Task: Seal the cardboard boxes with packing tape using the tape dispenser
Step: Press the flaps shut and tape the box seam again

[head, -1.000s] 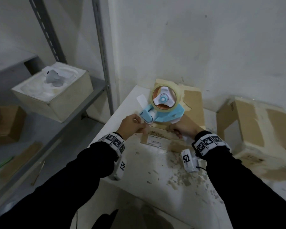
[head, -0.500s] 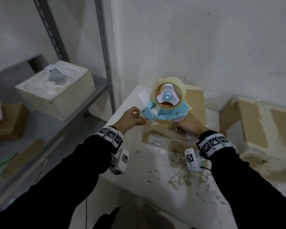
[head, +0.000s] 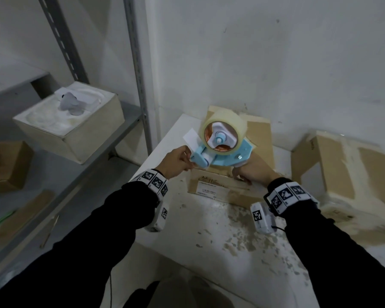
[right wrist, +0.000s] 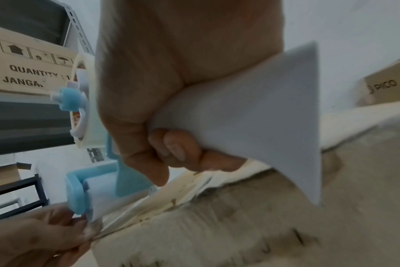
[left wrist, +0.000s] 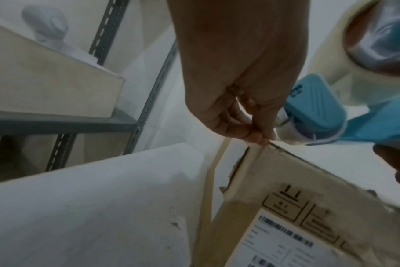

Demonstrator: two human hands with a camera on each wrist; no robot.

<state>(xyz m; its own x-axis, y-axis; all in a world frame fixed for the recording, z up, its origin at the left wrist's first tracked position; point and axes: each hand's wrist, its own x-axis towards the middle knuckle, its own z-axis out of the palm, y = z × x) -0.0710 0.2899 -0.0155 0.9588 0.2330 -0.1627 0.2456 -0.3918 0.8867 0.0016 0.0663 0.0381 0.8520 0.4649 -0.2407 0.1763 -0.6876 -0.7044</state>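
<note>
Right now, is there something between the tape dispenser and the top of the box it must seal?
Nothing visible blocks it. The tape dispenser, gripped by the right hand, hangs just above the cardboard box. The left hand pinches the tape end at the box's left edge, beside the path.

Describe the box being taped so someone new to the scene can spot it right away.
Find the white table in the wall corner, right of the grey metal shelving. Two cardboard boxes sit on it; the one being taped is the smaller, nearer the shelving, under the blue tape dispenser. Its near side bears a white barcode label, and both hands are at it, unlike the bigger box to its right.
</note>
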